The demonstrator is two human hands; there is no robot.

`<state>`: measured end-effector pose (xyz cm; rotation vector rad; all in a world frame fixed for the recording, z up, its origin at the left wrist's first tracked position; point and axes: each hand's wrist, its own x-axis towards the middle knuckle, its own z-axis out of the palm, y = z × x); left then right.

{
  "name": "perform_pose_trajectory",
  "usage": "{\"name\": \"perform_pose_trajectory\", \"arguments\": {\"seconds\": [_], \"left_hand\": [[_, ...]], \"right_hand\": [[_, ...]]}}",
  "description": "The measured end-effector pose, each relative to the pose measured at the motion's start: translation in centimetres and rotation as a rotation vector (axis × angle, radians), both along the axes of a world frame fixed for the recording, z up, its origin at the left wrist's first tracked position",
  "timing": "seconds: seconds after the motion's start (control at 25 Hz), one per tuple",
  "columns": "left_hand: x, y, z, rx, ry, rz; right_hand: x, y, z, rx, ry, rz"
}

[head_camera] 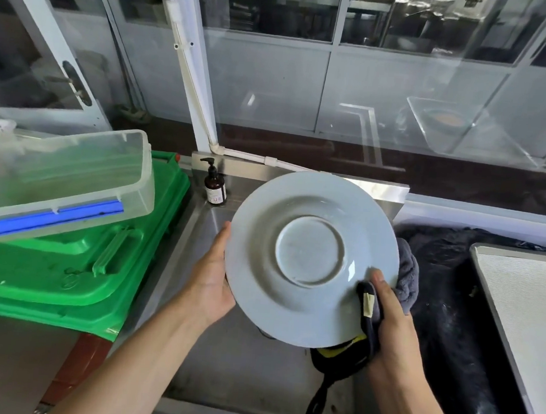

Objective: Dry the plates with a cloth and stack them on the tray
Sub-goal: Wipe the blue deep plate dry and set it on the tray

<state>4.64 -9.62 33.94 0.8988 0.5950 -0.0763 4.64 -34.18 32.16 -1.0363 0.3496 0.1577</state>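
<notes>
- Plate point(310, 258): a wide-rimmed, pale plate held up over a steel sink point(239, 367), its underside and foot ring facing the camera, tilted nearly upright.
- It sits between the two hands, left hand point(213, 287) at its left edge, right hand point(393, 321) at its lower right edge; both are about equally near.
- Left grip: fingers go behind the plate, thumb along the rim, steadying it.
- Right grip: curled round a dark grey cloth point(406, 276), thumb pressing the cloth onto the rim; more cloth bunches behind the plate.
- Drying looks under way; stacking is not yet done.
- Outward: a soap bottle point(215, 187) behind the sink, a green crate point(63, 275) with a clear tub point(61, 183) to the left, a flat metal tray point(524, 311) on the worktop to the right.
</notes>
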Motion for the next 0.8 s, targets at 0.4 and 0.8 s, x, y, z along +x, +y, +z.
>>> {"name": "perform_pose_trajectory", "arguments": {"seconds": [0.4, 0.8], "left_hand": [[-0.1, -1.0, 2.0, 0.139, 0.005, 0.029], [-1.2, -2.7, 3.2, 0.512, -0.136, 0.010]], "right_hand": [[0.4, 0.4, -0.9, -0.444, 0.038, -0.206], [2.2, 0.8, 3.5, -0.736, -0.611, -0.276]]}}
